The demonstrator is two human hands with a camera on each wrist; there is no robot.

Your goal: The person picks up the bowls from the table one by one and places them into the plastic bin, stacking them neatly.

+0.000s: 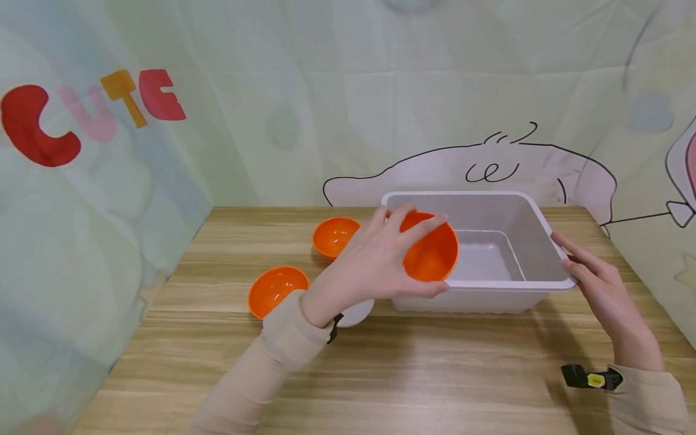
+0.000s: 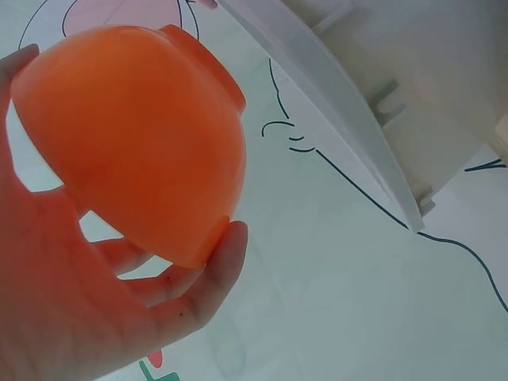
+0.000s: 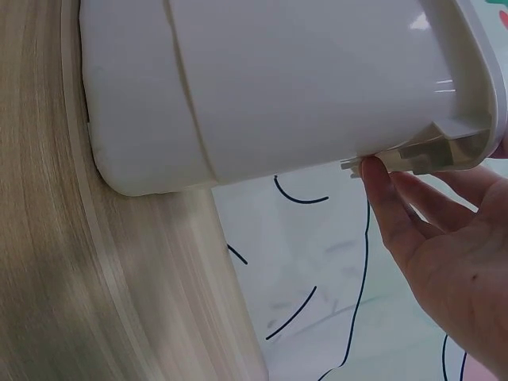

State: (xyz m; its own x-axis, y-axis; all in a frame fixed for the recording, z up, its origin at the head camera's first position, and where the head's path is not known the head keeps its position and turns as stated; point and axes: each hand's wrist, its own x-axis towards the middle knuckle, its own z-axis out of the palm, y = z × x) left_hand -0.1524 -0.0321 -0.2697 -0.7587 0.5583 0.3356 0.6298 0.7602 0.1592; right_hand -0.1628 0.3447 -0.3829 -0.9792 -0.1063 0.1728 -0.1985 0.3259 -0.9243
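My left hand (image 1: 380, 260) grips an orange bowl (image 1: 432, 251) by its rim, fingers spread across the top and thumb below. The bowl is tilted, held at the left end of a white plastic bin (image 1: 473, 299). In the left wrist view the rounded outside of the orange bowl (image 2: 143, 135) and its foot ring show. My right hand (image 1: 603, 290) holds the bin's right rim; in the right wrist view the fingers of the right hand (image 3: 452, 238) curl under the rim of the white bin (image 3: 302, 87).
Two more orange bowls stand on the wooden table (image 1: 435, 374), one farther back (image 1: 334, 235) and one nearer (image 1: 274, 290). A white round dish (image 1: 356, 313) is partly hidden beneath my left wrist. A printed cloth (image 1: 304, 90) hangs behind the table.
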